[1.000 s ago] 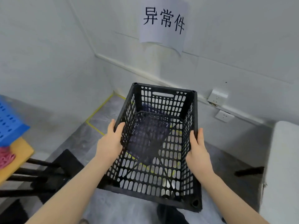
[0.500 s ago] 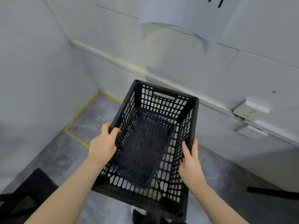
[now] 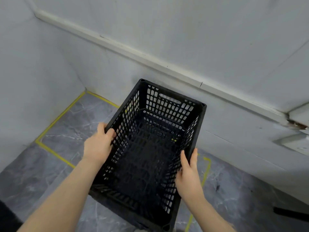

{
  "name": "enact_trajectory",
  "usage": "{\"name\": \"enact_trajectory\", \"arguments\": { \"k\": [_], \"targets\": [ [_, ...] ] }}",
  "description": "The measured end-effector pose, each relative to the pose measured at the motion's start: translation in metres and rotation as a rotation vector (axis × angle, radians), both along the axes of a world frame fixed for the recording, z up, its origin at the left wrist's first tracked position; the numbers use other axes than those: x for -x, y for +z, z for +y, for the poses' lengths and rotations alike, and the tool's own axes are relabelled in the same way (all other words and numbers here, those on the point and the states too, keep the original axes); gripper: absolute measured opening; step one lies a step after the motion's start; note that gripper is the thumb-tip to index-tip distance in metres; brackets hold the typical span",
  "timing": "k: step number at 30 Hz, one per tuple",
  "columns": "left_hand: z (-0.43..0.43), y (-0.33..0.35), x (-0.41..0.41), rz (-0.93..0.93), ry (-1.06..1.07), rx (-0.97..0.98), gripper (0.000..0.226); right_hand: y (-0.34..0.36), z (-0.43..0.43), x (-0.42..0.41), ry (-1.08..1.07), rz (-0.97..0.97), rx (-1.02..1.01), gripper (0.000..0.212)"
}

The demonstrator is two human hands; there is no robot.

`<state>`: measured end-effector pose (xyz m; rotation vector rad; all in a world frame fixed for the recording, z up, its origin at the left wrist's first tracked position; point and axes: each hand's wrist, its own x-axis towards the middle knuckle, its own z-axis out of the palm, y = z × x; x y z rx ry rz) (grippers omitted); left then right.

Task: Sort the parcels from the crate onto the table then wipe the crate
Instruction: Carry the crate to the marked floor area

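Observation:
A black perforated plastic crate (image 3: 168,104) with nothing inside it is low over the grey floor, within a rectangle of yellow tape. My left hand (image 3: 98,144) grips the crate's left rim, thumb over the edge. My right hand (image 3: 189,174) holds the right wall, fingers curled over its rim. No parcels and no table are in view.
A white wall (image 3: 200,39) with a horizontal cable duct (image 3: 133,52) stands right behind the crate. Yellow floor tape (image 3: 56,118) marks the spot. A wall socket (image 3: 297,144) sits at the right edge. A dark bar (image 3: 291,213) lies on the floor at lower right.
The crate has come down towards the taped floor area with both hands on its sides. My view has tilted down; the paper sign and the orange table have left the frame.

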<state>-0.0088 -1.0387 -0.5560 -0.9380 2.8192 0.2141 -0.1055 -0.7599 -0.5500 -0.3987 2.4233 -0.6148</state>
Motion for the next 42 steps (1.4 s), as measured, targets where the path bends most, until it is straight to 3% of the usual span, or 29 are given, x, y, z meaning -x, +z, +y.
{"name": "enact_trajectory", "arguments": {
  "k": [19,24,42],
  "targets": [
    [-0.007,-0.036,-0.047,-0.049,0.004,-0.093,0.038,-0.006,-0.010,-0.046,0.057,-0.058,-0.205,0.076],
    [-0.014,-0.020,-0.039,-0.004,-0.007,-0.087,0.040,0.002,-0.013,-0.042,-0.027,-0.053,-0.159,0.075],
    [-0.004,-0.027,-0.048,0.029,0.024,-0.138,0.038,-0.003,-0.011,-0.048,0.004,-0.013,-0.225,0.076]
  ]
}}
